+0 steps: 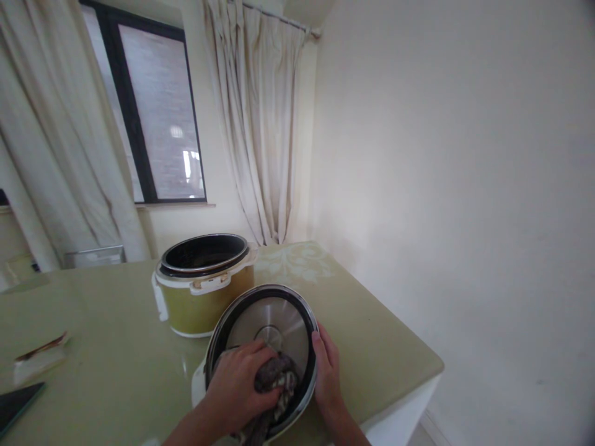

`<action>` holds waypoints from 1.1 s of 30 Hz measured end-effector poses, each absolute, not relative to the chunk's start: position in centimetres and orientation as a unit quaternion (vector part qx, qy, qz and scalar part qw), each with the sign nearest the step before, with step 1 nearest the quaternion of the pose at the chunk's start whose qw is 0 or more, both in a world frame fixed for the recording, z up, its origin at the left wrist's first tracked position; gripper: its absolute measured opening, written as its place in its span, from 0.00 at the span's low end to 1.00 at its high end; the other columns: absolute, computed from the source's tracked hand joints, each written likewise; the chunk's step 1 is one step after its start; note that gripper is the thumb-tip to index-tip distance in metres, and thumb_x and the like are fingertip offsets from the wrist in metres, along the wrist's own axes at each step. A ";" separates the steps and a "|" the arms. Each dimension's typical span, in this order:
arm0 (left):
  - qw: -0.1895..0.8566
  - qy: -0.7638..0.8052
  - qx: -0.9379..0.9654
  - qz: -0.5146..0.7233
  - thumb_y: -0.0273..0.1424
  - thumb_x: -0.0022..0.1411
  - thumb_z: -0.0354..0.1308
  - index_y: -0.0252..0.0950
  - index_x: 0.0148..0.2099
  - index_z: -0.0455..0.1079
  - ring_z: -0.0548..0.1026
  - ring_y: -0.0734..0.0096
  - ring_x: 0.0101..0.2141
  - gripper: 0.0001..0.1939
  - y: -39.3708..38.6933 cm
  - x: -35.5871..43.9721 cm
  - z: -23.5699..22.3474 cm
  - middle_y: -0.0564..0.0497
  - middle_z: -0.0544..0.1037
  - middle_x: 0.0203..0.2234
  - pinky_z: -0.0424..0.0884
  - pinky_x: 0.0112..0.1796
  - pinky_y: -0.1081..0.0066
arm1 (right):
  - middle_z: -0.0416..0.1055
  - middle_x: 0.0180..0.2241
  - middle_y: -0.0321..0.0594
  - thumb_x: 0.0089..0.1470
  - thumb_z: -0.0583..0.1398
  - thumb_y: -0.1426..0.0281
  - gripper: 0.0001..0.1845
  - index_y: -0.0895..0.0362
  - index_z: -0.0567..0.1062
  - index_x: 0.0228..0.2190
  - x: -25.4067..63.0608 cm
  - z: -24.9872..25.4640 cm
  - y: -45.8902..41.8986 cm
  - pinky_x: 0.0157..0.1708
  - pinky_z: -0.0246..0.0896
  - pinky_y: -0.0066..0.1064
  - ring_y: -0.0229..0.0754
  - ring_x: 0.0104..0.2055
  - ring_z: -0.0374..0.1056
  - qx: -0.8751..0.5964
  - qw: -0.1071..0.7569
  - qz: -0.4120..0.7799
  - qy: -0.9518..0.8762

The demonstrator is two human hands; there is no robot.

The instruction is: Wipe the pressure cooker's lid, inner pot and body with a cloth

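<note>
A round cooker lid with a brushed-metal inner face and a dark rim stands tilted on the table, inner side toward me. My right hand grips its right edge, thumb on the rim. In my left hand is a bunched dark patterned cloth, pressed against the lower part of the lid's inner face. Just behind the lid sits a green and white cooker, its top uncovered and a dark pot inside. The lid's outer side is hidden.
The pale green table ends at a rounded corner on the right, near a white wall. At the left lie a small opened packet and a dark flat object. Curtains and a window are behind.
</note>
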State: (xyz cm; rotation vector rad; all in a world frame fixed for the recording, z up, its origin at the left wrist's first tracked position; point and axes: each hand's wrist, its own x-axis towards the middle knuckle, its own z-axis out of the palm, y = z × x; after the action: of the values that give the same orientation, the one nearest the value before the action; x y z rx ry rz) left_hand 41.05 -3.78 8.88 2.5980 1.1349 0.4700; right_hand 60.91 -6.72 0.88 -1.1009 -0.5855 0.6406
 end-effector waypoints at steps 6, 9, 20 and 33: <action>0.168 0.376 0.881 0.235 0.36 0.55 0.69 0.48 0.49 0.78 0.78 0.58 0.51 0.17 -3.8 45.3 9.0 0.51 0.80 0.49 0.70 0.52 0.64 | 0.81 0.53 0.45 0.56 0.62 0.38 0.38 0.54 0.84 0.51 61.3 0.0 -6.4 0.65 0.63 0.44 0.55 0.62 0.70 -0.509 0.756 0.274 -0.307; 0.170 0.388 0.863 0.275 0.35 0.58 0.68 0.47 0.49 0.78 0.77 0.58 0.52 0.15 -3.3 47.1 9.4 0.50 0.79 0.49 0.69 0.54 0.62 | 0.82 0.53 0.46 0.57 0.58 0.35 0.39 0.53 0.85 0.50 61.2 0.5 -6.3 0.65 0.64 0.48 0.57 0.61 0.72 -0.509 0.753 0.267 -0.320; 0.025 0.446 0.827 0.341 0.36 0.69 0.59 0.40 0.48 0.77 0.73 0.55 0.51 0.09 1.0 49.3 11.9 0.46 0.78 0.46 0.69 0.54 0.59 | 0.77 0.59 0.48 0.52 0.68 0.42 0.38 0.54 0.82 0.55 61.2 0.9 -6.9 0.68 0.60 0.49 0.58 0.64 0.70 -0.514 0.735 0.271 -0.349; -0.039 0.544 0.803 0.242 0.41 0.71 0.56 0.45 0.56 0.75 0.78 0.56 0.48 0.15 2.4 39.7 9.6 0.46 0.76 0.49 0.72 0.48 0.61 | 0.80 0.56 0.48 0.51 0.68 0.43 0.36 0.54 0.83 0.52 60.9 1.2 -6.8 0.59 0.68 0.44 0.58 0.60 0.73 -0.520 0.751 0.276 -0.298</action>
State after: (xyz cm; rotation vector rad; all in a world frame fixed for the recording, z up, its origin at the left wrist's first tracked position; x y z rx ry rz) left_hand 39.72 2.44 9.61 2.5875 1.7519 0.7790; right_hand 60.94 -6.77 1.20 -1.1354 -0.6519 0.6025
